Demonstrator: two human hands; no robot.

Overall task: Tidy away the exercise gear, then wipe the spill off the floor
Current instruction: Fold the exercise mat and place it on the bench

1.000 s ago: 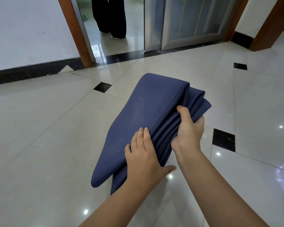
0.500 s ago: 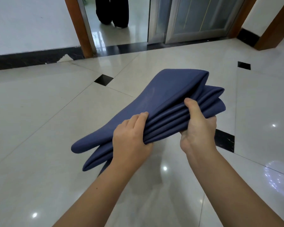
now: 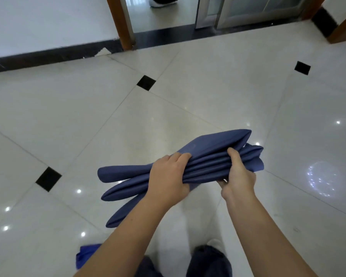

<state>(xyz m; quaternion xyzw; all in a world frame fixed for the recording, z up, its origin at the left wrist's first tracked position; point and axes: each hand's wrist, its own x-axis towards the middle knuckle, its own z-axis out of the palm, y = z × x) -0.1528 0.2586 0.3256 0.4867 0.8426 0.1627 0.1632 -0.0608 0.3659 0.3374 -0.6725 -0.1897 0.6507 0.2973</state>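
A dark blue folded exercise mat hangs in the air above the floor, its several layers squeezed together. My left hand grips the mat near its middle, fingers over the top. My right hand clamps the mat's right end, thumb on top. The loose folded ends fan out to the lower left. A bright blue cloth lies on the floor by my left forearm, partly hidden by it. No spill can be made out on the floor.
Glossy white floor tiles with small black insets spread all around. A wood-framed doorway and sliding glass door stand at the far edge, with a person's shoe beyond. My trouser legs show at the bottom.
My view has tilted downward, so the mat and hands sit lower in frame and the blue cloth and my legs have come into sight. Both hands keep their grip; the mat is squeezed flatter.
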